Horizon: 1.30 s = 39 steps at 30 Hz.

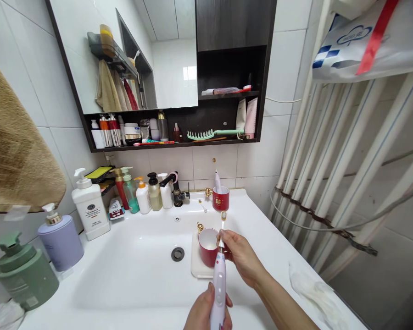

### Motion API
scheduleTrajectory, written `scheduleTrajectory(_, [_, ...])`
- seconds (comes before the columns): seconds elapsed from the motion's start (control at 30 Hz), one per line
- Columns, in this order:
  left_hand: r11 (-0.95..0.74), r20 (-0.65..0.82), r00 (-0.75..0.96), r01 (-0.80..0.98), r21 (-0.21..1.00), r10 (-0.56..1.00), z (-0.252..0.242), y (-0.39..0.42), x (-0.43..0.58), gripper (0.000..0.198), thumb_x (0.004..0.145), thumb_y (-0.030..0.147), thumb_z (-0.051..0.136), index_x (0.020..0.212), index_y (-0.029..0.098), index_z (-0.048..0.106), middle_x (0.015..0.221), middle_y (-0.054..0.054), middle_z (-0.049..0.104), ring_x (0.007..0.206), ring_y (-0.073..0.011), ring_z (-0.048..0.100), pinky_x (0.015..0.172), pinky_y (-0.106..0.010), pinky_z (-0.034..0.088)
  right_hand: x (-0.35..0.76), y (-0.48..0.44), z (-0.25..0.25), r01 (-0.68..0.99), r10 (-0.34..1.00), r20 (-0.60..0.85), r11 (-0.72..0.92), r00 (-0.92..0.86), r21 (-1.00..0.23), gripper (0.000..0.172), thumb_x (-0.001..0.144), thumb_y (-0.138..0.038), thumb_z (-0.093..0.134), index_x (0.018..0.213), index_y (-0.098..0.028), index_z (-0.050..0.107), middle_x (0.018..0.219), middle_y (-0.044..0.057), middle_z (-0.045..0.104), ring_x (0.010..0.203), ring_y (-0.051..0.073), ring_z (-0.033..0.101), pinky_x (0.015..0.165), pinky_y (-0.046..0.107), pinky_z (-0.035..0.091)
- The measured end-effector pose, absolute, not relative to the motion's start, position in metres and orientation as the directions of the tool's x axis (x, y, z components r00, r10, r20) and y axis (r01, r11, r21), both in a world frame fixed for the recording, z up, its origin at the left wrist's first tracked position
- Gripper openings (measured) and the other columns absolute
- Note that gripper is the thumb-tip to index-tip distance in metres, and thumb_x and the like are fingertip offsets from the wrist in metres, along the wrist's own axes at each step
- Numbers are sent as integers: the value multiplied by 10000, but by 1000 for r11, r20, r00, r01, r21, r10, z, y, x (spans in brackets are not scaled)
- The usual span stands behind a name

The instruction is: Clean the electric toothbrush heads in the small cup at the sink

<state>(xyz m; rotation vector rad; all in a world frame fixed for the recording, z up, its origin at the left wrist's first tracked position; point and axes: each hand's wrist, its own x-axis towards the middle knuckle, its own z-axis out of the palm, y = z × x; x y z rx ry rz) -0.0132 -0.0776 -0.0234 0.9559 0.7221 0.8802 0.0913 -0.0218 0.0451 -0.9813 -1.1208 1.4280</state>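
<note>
While the toothbrush handle [219, 288] is wrapped by curled fingers of the left hand [203, 306], the brush head [222, 236] is pinched between thumb and fingers of the right hand [242, 257]. Toothbrush is held near-upright at the sink [137, 270], beside the red cup [206, 250].

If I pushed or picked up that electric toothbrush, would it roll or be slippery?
The electric toothbrush would probably feel stiff, with its hard-looking handle. That smooth, shiny surface might get slippery when wet. Its rounded sides could let it roll if pushed.
</note>
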Motion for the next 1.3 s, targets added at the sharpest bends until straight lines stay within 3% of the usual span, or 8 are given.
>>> scheduleTrajectory(0.13, [313,-139,458,-330,890,878,-21,-79,-13,515,575,600,331,674,117,479,360,35,411,323,-42,338,379,-189,207,93,-21,47,-192,985,20,-13,-168,-981,275,589,-420,478,557,-147,484,493,-43,431,426,55,378,451,204,305])
scheduleTrajectory(0.67, [298,-147,439,-299,907,886,-16,-82,-14,534,551,618,332,652,114,476,367,35,424,331,-37,348,389,-188,217,86,-26,43,-171,981,-10,-43,-191,-984,295,637,-432,411,565,-148,444,474,-37,438,405,49,377,423,191,269])
scheduleTrajectory(1.3, [303,-109,445,-393,868,889,-20,-82,-14,499,568,596,346,660,119,460,365,34,429,323,-48,371,373,-185,237,82,-33,40,-103,982,21,1,-189,-995,319,629,-445,407,541,-145,468,475,-32,424,435,66,351,467,212,287])
